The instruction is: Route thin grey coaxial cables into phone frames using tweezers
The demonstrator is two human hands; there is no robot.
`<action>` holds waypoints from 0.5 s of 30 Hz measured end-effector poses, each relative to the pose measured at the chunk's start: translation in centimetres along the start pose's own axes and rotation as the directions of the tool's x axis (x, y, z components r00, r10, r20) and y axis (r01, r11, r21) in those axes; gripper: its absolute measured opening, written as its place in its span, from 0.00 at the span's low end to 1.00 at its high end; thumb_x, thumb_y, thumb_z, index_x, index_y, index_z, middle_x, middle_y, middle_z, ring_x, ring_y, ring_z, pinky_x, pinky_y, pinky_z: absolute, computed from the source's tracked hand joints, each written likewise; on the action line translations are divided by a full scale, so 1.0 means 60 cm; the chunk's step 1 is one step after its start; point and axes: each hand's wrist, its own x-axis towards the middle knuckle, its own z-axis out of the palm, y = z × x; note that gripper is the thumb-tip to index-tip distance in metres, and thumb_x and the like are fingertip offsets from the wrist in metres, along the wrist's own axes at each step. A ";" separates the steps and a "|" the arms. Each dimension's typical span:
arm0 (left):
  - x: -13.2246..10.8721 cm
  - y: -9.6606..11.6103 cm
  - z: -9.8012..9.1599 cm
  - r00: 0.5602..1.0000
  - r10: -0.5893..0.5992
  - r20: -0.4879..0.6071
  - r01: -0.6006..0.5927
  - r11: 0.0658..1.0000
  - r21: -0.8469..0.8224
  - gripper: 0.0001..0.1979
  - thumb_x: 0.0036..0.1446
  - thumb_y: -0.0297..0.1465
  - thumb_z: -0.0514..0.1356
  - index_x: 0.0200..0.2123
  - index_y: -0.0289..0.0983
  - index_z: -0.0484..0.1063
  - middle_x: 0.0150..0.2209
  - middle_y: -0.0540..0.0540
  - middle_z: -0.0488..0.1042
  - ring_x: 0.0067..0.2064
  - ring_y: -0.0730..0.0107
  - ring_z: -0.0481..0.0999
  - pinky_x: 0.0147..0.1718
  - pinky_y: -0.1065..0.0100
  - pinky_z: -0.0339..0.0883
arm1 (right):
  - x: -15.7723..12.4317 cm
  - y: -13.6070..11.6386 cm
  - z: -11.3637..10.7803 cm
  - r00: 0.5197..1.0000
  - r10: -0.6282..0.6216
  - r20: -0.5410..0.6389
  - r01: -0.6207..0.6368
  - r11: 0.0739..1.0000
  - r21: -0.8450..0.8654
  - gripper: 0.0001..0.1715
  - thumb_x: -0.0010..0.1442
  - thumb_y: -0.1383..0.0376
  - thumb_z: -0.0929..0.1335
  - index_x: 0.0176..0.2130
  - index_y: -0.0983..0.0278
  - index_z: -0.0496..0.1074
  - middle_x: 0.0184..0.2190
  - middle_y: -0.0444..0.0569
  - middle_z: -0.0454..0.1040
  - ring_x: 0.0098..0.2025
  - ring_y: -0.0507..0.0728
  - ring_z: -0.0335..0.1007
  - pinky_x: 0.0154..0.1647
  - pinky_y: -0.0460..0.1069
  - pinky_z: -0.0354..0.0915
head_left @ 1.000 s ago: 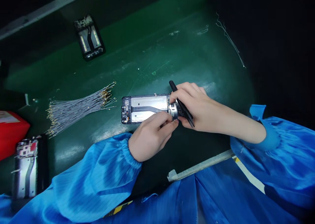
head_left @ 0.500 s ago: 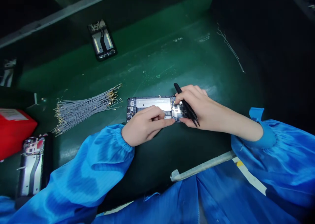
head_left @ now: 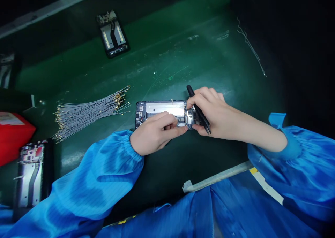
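An opened phone [head_left: 164, 107] lies lengthwise on the green work surface [head_left: 162, 164], its silver plate and circuit board showing. My left hand [head_left: 157, 131] rests over its lower edge, index finger stretched to the board, the other fingers curled; what they may hold is hidden. Black tweezers [head_left: 198, 109] are held in my right hand [head_left: 209, 107], tips pointing down toward me. The thumb and index finger of that hand also touch the phone's right end. A bundle of thin grey cables [head_left: 90, 114] with golden ends lies left of the phone.
Another opened phone [head_left: 112, 34] lies at the back, one more [head_left: 31, 175] at the lower left, and part of another [head_left: 6, 69] at the far left. A red object [head_left: 14, 137] sits at the left edge. Loose thin wires [head_left: 251, 48] lie at the back right.
The camera view has shifted slightly. Both hands stay at the phone with almost the same pose, and the tweezers remain in my right hand.
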 end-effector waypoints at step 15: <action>-0.002 -0.002 0.003 0.999 0.034 0.007 -0.034 0.999 -0.001 0.13 0.60 0.25 0.48 0.39 0.35 0.72 0.28 0.46 0.66 0.30 0.73 0.64 0.30 0.72 0.62 | 0.012 -0.009 0.004 0.999 0.048 -0.001 -0.048 0.997 -0.056 0.21 0.46 0.63 0.66 0.41 0.61 0.58 0.40 0.51 0.57 0.41 0.61 0.54 0.38 0.54 0.52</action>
